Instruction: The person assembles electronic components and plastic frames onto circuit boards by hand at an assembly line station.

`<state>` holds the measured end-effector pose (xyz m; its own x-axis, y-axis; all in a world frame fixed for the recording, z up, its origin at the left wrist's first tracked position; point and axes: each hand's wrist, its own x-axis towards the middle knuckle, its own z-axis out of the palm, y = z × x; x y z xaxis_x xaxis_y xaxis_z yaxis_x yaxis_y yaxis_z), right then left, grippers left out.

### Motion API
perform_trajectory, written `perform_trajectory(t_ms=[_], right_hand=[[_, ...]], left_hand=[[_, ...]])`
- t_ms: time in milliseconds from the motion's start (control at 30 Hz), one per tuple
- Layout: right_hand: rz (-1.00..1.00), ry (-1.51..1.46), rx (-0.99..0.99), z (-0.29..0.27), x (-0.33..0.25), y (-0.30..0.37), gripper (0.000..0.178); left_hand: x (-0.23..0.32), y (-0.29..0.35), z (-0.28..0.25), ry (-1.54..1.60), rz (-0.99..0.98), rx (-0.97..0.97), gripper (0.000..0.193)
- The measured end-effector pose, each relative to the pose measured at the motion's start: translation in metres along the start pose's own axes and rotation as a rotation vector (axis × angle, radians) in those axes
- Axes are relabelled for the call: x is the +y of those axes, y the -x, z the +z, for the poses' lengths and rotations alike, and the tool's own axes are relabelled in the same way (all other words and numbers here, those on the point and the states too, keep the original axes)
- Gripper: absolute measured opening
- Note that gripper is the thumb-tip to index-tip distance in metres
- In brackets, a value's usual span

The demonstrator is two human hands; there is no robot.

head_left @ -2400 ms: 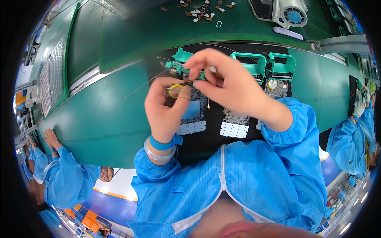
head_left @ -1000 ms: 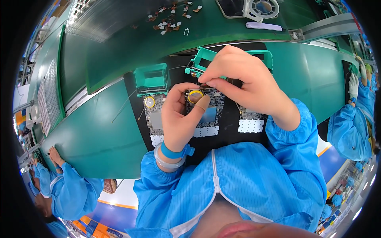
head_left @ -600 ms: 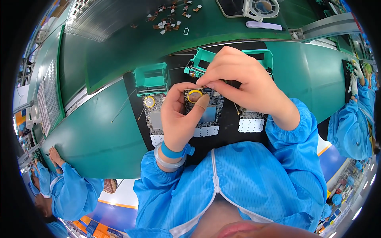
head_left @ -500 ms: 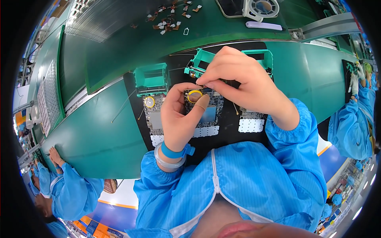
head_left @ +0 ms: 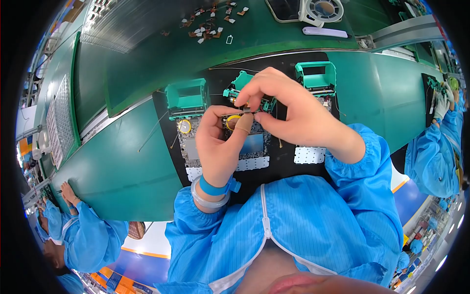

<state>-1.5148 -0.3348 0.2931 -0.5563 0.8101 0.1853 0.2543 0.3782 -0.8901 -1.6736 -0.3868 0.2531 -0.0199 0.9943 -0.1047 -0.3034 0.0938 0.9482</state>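
Observation:
On a black mat, the middle circuit board (head_left: 253, 143) has a silver plate, a yellow-ringed coin cell (head_left: 232, 121) and a green plastic frame (head_left: 241, 80) at its far end. My left hand (head_left: 215, 142) grips this board near its far left part, thumb bent across the coin cell. Partly covering the frame, my right hand (head_left: 293, 105) is closed with thumb and forefinger at the board's far edge. A small dark piece (head_left: 247, 110) shows between the fingertips of both hands. Whatever the right fingers pinch is mostly hidden.
Similar boards with green frames lie left (head_left: 186, 98) and right (head_left: 316, 76). Beyond are scattered small copper-and-white pieces (head_left: 208, 32), a white fan (head_left: 324, 10) and a lilac strip (head_left: 325, 32). Co-workers in blue sit at left (head_left: 93, 235) and right (head_left: 435, 157).
My right hand has come slightly nearer and lower, onto the board's far edge. The middle green frame has shifted and tilted, and the right frame is now uncovered. My left thumb has moved up.

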Motion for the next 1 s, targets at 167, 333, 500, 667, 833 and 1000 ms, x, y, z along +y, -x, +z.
perform_trajectory(t_ms=[167, 333, 500, 667, 833, 1000], right_hand=[[-0.021, 0.061, 0.02, 0.004, -0.003, -0.001, 0.035], [-0.031, 0.044, -0.004, -0.006, 0.001, -0.001, 0.032], [-0.114, 0.068, 0.104, -0.022, 0.001, -0.013, 0.021], [-0.132, 0.56, 0.235, -0.039, 0.035, -0.07, 0.017], [0.057, 0.903, 0.268, -0.03, 0.087, -0.11, 0.015], [-0.044, 0.857, 0.314, -0.037, 0.086, -0.103, 0.018]], left_hand=[[-0.001, 0.001, 0.001, 0.025, 0.021, -0.004, 0.018], [-0.001, -0.001, 0.007, -0.025, 0.034, 0.012, 0.019], [0.001, 0.001, 0.009, 0.036, 0.166, 0.092, 0.023], [-0.011, -0.007, 0.009, -0.087, -0.057, -0.028, 0.038], [-0.018, -0.009, 0.021, -0.446, 0.097, 0.069, 0.036], [-0.012, -0.009, 0.022, -0.708, 0.513, 0.268, 0.019]])
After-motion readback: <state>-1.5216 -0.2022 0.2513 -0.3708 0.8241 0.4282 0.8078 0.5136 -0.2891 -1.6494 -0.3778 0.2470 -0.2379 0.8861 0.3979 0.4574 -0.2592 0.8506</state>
